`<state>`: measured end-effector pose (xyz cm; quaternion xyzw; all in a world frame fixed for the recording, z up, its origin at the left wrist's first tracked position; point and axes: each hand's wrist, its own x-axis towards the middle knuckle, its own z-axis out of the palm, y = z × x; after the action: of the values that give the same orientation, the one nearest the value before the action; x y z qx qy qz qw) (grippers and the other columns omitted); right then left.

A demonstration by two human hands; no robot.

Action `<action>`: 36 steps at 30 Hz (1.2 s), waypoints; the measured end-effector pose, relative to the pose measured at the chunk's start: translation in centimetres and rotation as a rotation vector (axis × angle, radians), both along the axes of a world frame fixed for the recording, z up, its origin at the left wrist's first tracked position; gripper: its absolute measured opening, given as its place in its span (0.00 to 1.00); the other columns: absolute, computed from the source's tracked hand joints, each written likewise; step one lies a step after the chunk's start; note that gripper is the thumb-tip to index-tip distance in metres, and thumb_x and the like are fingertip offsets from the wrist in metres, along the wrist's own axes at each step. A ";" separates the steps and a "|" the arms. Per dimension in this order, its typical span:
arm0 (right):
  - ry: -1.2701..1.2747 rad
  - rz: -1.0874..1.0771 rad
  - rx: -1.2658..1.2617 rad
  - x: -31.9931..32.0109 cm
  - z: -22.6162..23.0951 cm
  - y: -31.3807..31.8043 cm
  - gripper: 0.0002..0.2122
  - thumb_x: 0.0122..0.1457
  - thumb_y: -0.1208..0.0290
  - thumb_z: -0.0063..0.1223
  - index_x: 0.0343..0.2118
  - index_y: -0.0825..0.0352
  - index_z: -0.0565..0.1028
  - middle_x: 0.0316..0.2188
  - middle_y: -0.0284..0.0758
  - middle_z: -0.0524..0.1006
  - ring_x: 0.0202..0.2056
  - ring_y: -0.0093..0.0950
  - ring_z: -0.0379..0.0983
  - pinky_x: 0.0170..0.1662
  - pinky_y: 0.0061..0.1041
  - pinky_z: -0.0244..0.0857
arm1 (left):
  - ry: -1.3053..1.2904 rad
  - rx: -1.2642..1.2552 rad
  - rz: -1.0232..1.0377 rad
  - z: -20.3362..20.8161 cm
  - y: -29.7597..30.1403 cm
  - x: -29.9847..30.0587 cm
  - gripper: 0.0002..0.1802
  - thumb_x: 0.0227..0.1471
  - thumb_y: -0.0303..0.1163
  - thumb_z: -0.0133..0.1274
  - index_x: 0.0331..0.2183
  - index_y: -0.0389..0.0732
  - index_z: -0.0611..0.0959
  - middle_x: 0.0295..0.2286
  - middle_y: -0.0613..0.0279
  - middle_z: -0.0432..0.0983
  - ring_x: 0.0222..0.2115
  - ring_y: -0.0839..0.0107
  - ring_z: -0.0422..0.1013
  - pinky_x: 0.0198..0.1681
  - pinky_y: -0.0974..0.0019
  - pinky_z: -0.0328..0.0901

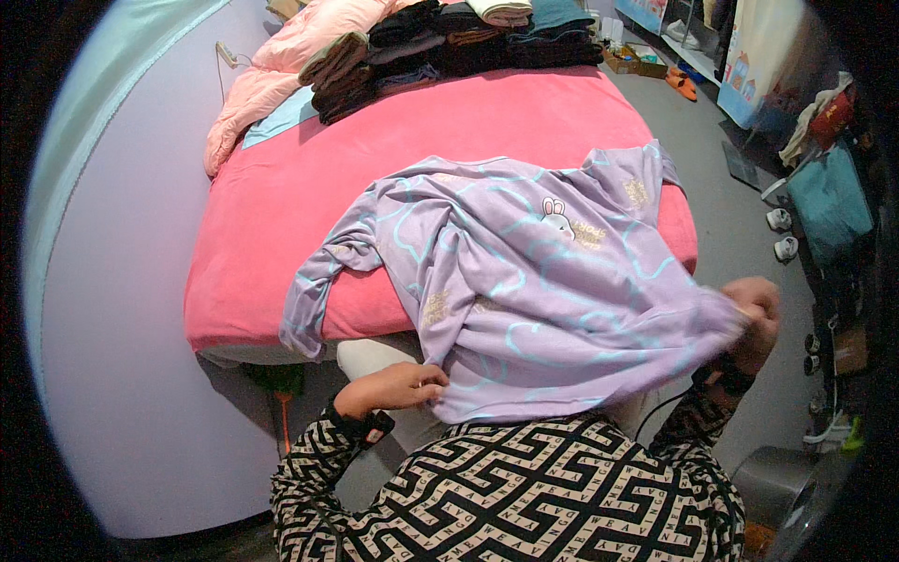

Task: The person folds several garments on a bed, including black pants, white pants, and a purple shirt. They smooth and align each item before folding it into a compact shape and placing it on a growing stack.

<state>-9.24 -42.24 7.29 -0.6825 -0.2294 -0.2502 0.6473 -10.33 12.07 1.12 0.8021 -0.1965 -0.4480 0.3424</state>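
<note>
A lilac long-sleeved top with pale blue loops and a rabbit print lies spread, front up, over the near edge of a bed. Its lower part hangs toward me, off the mattress. My left hand pinches the hem at its near left corner. At the right, my right hand is closed on the other side of the hem and pulls it outward; motion blurs the cloth there. One sleeve stretches down to the left, bent and wrinkled. The other lies short near the bed's right edge. Folds cross the left half of the top.
The bed's pink cover carries stacks of folded dark clothes and a peach quilt at the far end. A wall stands on the left. Along the right floor are white shoes, a teal bag and orange slippers.
</note>
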 end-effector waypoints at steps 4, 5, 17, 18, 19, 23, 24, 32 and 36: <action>0.619 -0.191 -0.722 3.8 0.5 4.1 0.08 0.61 0.70 0.54 0.32 0.69 0.78 0.24 0.30 0.76 0.25 0.21 0.71 0.30 0.25 0.65 | -0.508 0.032 0.122 -1.6 -0.5 0.5 0.17 0.57 0.34 0.55 0.47 0.37 0.78 0.38 0.50 0.79 0.38 0.54 0.76 0.42 0.58 0.69; 0.668 -0.212 -0.716 4.8 0.3 5.3 0.08 0.61 0.69 0.55 0.33 0.70 0.79 0.25 0.30 0.76 0.26 0.20 0.71 0.31 0.23 0.65 | -0.586 -0.076 0.229 -1.8 -1.3 0.9 0.17 0.56 0.33 0.56 0.46 0.38 0.78 0.38 0.50 0.79 0.38 0.53 0.76 0.41 0.59 0.69; 0.026 0.045 -0.747 8.0 -9.6 23.3 0.11 0.50 0.69 0.65 0.36 0.64 0.77 0.36 0.37 0.75 0.42 0.41 0.72 0.43 0.37 0.67 | -1.022 -0.021 0.561 -4.8 -5.9 5.6 0.14 0.44 0.26 0.62 0.34 0.39 0.76 0.33 0.53 0.72 0.35 0.53 0.72 0.39 0.61 0.67; 0.043 -0.003 -0.800 8.3 -10.3 23.4 0.12 0.49 0.68 0.65 0.36 0.64 0.77 0.36 0.37 0.74 0.43 0.42 0.72 0.44 0.38 0.66 | -0.977 -0.078 0.587 -4.7 -5.2 5.8 0.12 0.44 0.25 0.62 0.33 0.39 0.77 0.32 0.53 0.72 0.34 0.53 0.72 0.39 0.61 0.67; -0.024 -0.026 -0.750 8.5 -10.7 23.3 0.11 0.51 0.70 0.63 0.36 0.65 0.76 0.33 0.38 0.74 0.39 0.39 0.73 0.42 0.34 0.67 | -0.905 -0.174 0.635 -4.5 -4.5 5.9 0.06 0.50 0.26 0.59 0.29 0.37 0.77 0.30 0.56 0.74 0.32 0.63 0.73 0.38 0.64 0.67; 0.419 0.248 -0.313 9.8 -9.7 21.0 0.05 0.59 0.73 0.55 0.35 0.68 0.75 0.26 0.30 0.73 0.32 0.22 0.69 0.39 0.24 0.65 | -0.660 -0.537 0.858 -1.5 -0.4 4.7 0.04 0.62 0.27 0.50 0.35 0.39 0.73 0.26 0.70 0.68 0.28 0.79 0.66 0.32 0.73 0.63; 0.602 0.249 -0.227 10.2 -8.9 20.1 0.06 0.63 0.70 0.53 0.36 0.67 0.75 0.27 0.25 0.72 0.34 0.16 0.67 0.38 0.21 0.64 | -0.563 -0.596 0.957 -0.3 0.6 4.0 0.04 0.64 0.28 0.49 0.36 0.40 0.71 0.25 0.72 0.67 0.27 0.81 0.64 0.31 0.74 0.62; 0.571 0.386 0.328 12.1 -4.1 17.1 0.10 0.70 0.65 0.47 0.37 0.66 0.74 0.19 0.24 0.69 0.19 0.14 0.62 0.32 0.16 0.68 | -0.544 -0.537 0.734 3.7 5.0 2.8 0.18 0.67 0.40 0.47 0.31 0.38 0.82 0.24 0.74 0.72 0.24 0.84 0.64 0.29 0.76 0.60; 0.435 0.160 0.117 15.3 -3.1 15.6 0.09 0.69 0.67 0.48 0.38 0.68 0.75 0.23 0.26 0.72 0.24 0.15 0.67 0.36 0.16 0.68 | -0.703 -0.445 0.851 3.0 6.8 6.9 0.10 0.64 0.32 0.50 0.35 0.37 0.83 0.28 0.69 0.78 0.27 0.83 0.70 0.30 0.76 0.65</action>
<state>6.06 -26.60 4.24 -0.6612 -0.1229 -0.0580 0.7378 -3.40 18.82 4.15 0.8197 -0.0483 0.0731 0.5661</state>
